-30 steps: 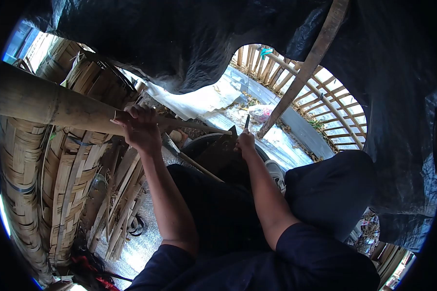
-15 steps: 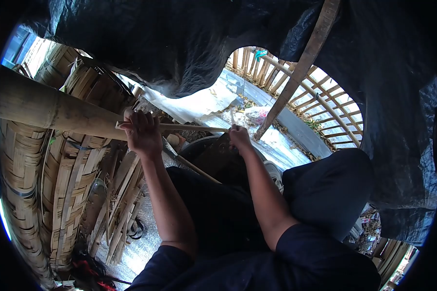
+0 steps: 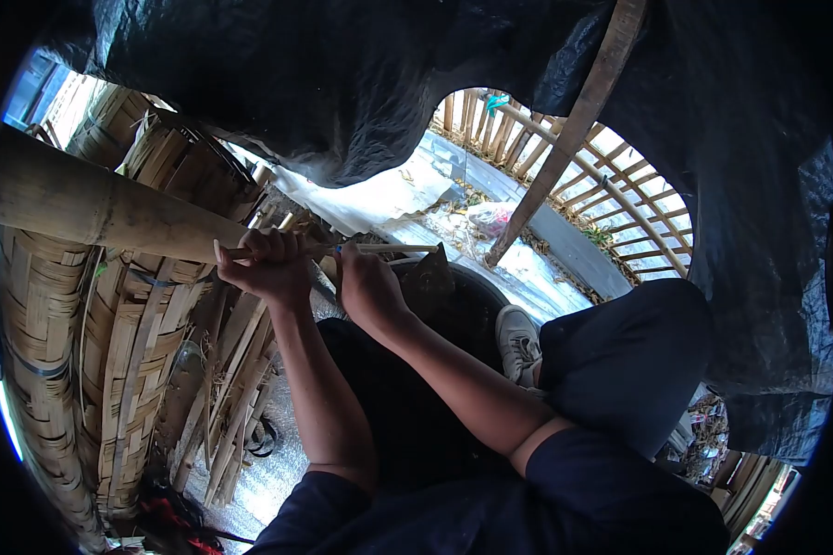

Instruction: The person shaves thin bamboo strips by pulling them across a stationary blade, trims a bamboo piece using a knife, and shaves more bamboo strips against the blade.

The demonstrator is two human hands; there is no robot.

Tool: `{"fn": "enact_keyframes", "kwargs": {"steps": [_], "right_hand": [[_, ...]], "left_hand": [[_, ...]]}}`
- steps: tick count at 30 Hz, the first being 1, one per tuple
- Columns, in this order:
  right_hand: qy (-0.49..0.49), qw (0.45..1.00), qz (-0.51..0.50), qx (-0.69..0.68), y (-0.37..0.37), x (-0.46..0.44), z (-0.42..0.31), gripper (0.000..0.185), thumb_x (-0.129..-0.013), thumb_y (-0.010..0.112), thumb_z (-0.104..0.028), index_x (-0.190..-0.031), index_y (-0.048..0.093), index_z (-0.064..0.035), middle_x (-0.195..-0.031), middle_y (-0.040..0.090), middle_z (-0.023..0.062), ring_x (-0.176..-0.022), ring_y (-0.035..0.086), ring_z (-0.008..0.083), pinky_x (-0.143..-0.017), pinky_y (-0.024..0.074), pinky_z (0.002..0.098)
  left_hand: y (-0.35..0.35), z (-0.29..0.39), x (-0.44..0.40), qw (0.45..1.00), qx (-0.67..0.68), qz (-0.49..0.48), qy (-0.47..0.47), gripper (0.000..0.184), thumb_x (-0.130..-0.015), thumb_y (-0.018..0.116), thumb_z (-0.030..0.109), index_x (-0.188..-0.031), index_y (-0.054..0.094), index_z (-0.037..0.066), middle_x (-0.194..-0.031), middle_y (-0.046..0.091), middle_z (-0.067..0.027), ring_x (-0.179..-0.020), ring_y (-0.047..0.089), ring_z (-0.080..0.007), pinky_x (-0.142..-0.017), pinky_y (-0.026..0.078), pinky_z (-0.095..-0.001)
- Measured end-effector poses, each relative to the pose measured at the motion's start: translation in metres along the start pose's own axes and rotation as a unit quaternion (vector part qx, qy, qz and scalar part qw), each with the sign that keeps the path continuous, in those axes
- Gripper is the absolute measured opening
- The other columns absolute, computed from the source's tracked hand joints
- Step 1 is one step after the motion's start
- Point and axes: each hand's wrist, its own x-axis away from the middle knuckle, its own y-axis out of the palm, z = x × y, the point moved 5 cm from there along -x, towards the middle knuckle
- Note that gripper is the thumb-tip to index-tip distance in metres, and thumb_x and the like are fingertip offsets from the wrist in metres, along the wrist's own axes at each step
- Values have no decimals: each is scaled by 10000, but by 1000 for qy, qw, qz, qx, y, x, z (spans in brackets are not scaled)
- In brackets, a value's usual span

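My left hand (image 3: 267, 266) is closed around one end of a thin pale bamboo stick (image 3: 393, 247), its thumb pointing up beside the large bamboo pole. Just to the right, my right hand (image 3: 370, 285) is wrapped around the same stick near its middle. From there the stick runs out to the right, its far end meeting the top corner of a dark brown angular piece (image 3: 428, 285). That piece stands in or against a dark round tub (image 3: 477, 294) between my legs. Whether my right hand also grips a blade is hidden by my fingers.
A thick bamboo pole (image 3: 148, 222) comes in from the left. Woven bamboo rolls (image 3: 37, 342) and split strips (image 3: 227, 398) stand at the left. Black plastic sheeting (image 3: 278, 83) hangs overhead, and a slanted wooden post (image 3: 569, 139) stands ahead. My shoe (image 3: 518, 340) is beside the tub.
My right hand has slid left along the stick, from its far end to close beside my left hand. The far end and my shoe now show. My left hand has tilted slightly.
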Motion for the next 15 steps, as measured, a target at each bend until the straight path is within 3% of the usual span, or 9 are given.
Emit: {"fn": "enact_keyframes", "kwargs": {"steps": [7,10,11,13,15], "right_hand": [[41,993,-6,106,11,-8,91,198,-914,459,-133,-869,548,37,-693,617,250,-707,639,406,-639,513,485],[-7,994,-64,90,0,-11,51,193,-907,471,-128,-843,560,31,-707,618,255,-721,641,399,-661,511,487],[-6,994,-64,90,-5,-9,32,193,-907,471,-128,-843,560,31,-707,618,255,-721,641,399,-661,511,487],[-18,997,-30,66,-9,-3,2,183,-902,483,-125,-848,561,31,-705,618,252,-698,637,398,-662,510,482],[-36,998,-9,48,-8,-5,15,161,-892,490,-108,-827,553,26,-695,617,243,-691,637,395,-656,511,478]], "left_hand": [[-13,8,0,1000,-4,25,9,598,-834,346,629,-522,212,137,-452,123,28,-440,69,-110,-427,98,-298],[-9,5,-4,999,16,-40,-6,600,-836,339,632,-524,200,138,-455,105,31,-423,73,-110,-411,102,-296],[-6,3,-5,999,16,-40,-7,600,-836,339,632,-524,200,138,-455,105,31,-423,73,-110,-411,102,-296],[12,1,0,991,-6,-135,-19,609,-837,328,644,-525,194,138,-451,104,32,-404,86,-110,-399,107,-292],[2,3,1,991,-12,-130,-11,613,-841,317,648,-522,197,139,-445,108,30,-397,88,-110,-396,107,-289]]}}
